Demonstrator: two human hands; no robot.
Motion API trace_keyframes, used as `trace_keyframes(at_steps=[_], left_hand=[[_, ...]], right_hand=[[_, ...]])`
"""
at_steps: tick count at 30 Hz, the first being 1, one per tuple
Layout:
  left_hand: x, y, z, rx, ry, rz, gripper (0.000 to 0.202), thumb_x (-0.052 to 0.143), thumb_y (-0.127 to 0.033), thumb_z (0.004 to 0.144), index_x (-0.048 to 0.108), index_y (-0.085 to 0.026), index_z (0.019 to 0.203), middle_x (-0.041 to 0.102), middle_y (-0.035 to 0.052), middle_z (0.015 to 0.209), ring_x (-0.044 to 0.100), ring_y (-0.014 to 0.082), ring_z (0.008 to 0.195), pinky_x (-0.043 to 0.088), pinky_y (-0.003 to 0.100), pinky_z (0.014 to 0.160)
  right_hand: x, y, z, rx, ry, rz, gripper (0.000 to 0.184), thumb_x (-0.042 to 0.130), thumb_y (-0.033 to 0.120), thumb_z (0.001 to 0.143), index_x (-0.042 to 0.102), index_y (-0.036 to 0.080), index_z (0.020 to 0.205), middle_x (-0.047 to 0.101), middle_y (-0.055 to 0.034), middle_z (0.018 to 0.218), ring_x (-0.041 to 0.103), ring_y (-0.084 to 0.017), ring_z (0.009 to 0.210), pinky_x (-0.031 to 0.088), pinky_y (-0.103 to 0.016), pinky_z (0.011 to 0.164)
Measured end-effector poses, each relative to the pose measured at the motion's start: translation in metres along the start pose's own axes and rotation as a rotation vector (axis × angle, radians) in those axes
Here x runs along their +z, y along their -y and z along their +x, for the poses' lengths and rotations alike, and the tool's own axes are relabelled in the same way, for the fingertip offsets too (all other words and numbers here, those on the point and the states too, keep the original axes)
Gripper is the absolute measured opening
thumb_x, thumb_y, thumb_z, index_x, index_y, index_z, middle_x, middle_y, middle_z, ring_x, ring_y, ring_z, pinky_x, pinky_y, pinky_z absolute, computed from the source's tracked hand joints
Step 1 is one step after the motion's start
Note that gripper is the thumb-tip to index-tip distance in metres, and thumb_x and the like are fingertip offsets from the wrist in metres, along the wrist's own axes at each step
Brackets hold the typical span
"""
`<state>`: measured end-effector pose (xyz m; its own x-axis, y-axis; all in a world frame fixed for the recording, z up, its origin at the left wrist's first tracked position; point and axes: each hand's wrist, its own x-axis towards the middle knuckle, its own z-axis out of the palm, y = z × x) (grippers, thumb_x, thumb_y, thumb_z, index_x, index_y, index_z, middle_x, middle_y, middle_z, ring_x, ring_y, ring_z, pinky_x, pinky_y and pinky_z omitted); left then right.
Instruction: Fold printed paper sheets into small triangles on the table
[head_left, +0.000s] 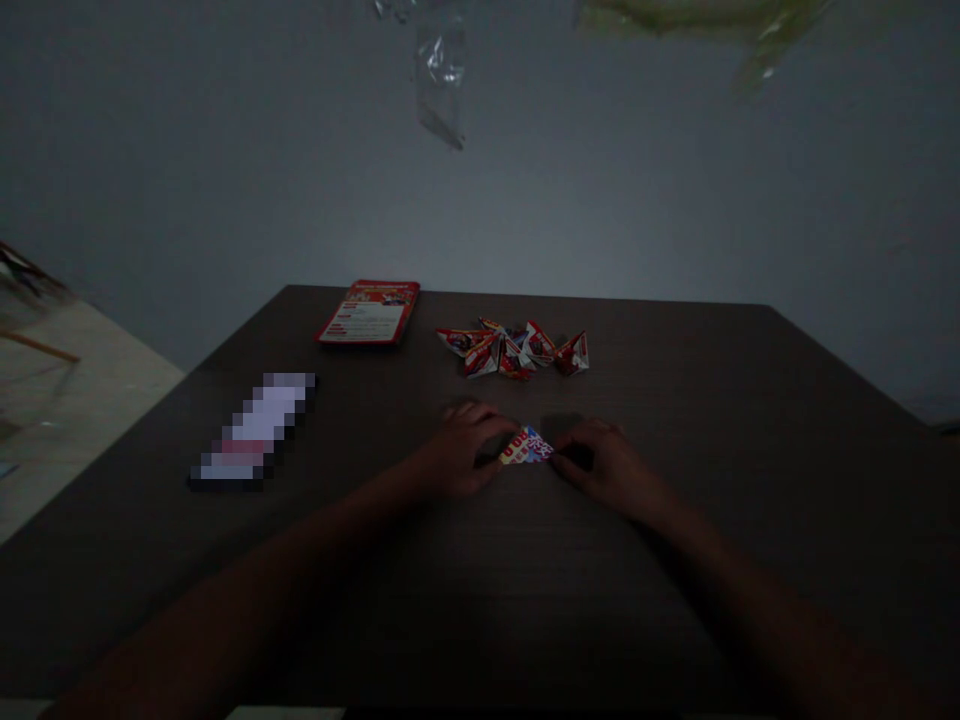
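Between my two hands, near the middle of the dark table, is a small folded paper triangle (pixel 528 446) with bright printed lettering. My left hand (pixel 463 448) pinches its left side between thumb and fingers. On the other side, my right hand (pixel 609 462) grips the triangle's right corner with thumb and fingertips. Just beyond my hands lies a cluster of several folded paper pieces (pixel 513 350), red and white with printed pictures, pointed at their corners.
At the back left of the table (pixel 675 350) sits a stack of printed red-and-white leaflets (pixel 367 315). A phone (pixel 255 430) with a blurred screen lies left of my left arm. Behind the table's far edge rises a grey wall (pixel 225 150) with a clear plastic bag (pixel 441 85).
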<state>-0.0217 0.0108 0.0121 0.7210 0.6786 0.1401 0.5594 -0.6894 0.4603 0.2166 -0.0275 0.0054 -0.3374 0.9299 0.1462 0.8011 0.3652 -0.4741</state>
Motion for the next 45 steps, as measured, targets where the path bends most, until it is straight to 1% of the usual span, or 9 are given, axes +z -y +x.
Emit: trace_keyframes(at_steps=[2,6,13,16,20,26,31,39,45], left_hand=[[0.003,-0.003,-0.001,0.027,-0.015,0.025,0.047,0.057,-0.027,0.077,0.049,-0.025,0.123,0.051,0.0069,0.121,0.043,0.0243,0.113,0.031,0.039,0.096],[0.007,-0.005,-0.001,-0.004,-0.064,0.013,0.042,0.051,-0.032,0.083,0.047,-0.021,0.123,0.052,0.0081,0.121,0.044,0.0235,0.112,0.031,0.038,0.097],[0.012,-0.008,0.001,-0.006,-0.087,-0.001,0.038,0.048,-0.028,0.086,0.047,-0.019,0.123,0.056,0.0078,0.117,0.048,0.0219,0.107,0.033,0.036,0.095],[0.012,-0.008,0.001,0.02,-0.091,0.023,0.038,0.045,-0.027,0.088,0.047,-0.021,0.126,0.055,0.0077,0.118,0.047,0.0218,0.109,0.032,0.036,0.095],[0.011,-0.007,0.0,0.056,-0.071,0.063,0.04,0.04,-0.024,0.09,0.045,-0.023,0.13,0.058,0.0067,0.109,0.05,0.0201,0.101,0.034,0.035,0.091],[0.01,-0.009,0.002,0.112,-0.018,0.141,0.032,0.037,-0.029,0.092,0.06,-0.022,0.112,0.059,0.0072,0.102,0.05,0.0197,0.097,0.035,0.035,0.09],[0.009,-0.013,0.001,0.11,-0.03,0.127,0.035,0.048,-0.04,0.086,0.059,-0.021,0.112,0.059,0.0075,0.102,0.05,0.022,0.098,0.036,0.036,0.09],[0.011,-0.017,0.004,0.069,-0.053,0.065,0.036,0.055,-0.039,0.08,0.057,-0.017,0.109,0.061,0.0076,0.099,0.054,0.0214,0.093,0.04,0.034,0.085],[0.01,-0.022,0.005,0.076,-0.033,0.057,0.023,0.054,-0.039,0.081,0.058,-0.018,0.088,0.062,0.0053,0.087,0.056,0.0192,0.085,0.04,0.031,0.079]], right_hand=[[0.0,0.001,0.0,-0.012,0.001,0.004,0.01,0.058,0.027,0.08,0.066,0.022,0.084,0.067,-0.0032,0.085,0.057,-0.02,0.084,0.036,-0.038,0.082],[-0.001,0.001,0.0,-0.013,0.011,0.006,0.009,0.058,0.027,0.08,0.066,0.022,0.082,0.067,-0.0029,0.085,0.057,-0.02,0.085,0.036,-0.038,0.083],[-0.002,0.003,0.001,-0.017,-0.011,0.042,0.007,0.058,0.024,0.079,0.064,0.02,0.077,0.066,-0.0035,0.082,0.058,-0.02,0.083,0.037,-0.037,0.083],[-0.002,0.004,0.001,-0.02,-0.014,0.129,0.008,0.055,0.024,0.08,0.062,0.02,0.077,0.066,-0.0021,0.079,0.059,-0.018,0.078,0.04,-0.033,0.079],[0.001,0.006,0.001,0.063,-0.039,0.289,0.009,0.054,0.023,0.08,0.061,0.019,0.081,0.066,-0.0017,0.08,0.061,-0.016,0.074,0.044,-0.028,0.071],[0.009,0.005,0.002,0.123,-0.101,0.411,0.009,0.055,0.024,0.077,0.06,0.018,0.081,0.065,-0.0018,0.077,0.06,-0.015,0.071,0.046,-0.027,0.068],[0.013,0.003,0.005,0.177,-0.175,0.509,0.012,0.058,0.028,0.075,0.06,0.017,0.079,0.063,-0.0024,0.076,0.059,-0.015,0.07,0.046,-0.027,0.067],[0.017,0.011,0.008,0.27,-0.206,0.702,0.027,0.067,0.04,0.07,0.062,0.016,0.082,0.065,-0.0036,0.074,0.061,-0.015,0.068,0.049,-0.028,0.064],[0.017,0.018,0.008,0.289,-0.192,0.876,0.031,0.075,0.038,0.063,0.062,0.018,0.083,0.068,-0.0029,0.072,0.065,-0.016,0.067,0.053,-0.028,0.063]])
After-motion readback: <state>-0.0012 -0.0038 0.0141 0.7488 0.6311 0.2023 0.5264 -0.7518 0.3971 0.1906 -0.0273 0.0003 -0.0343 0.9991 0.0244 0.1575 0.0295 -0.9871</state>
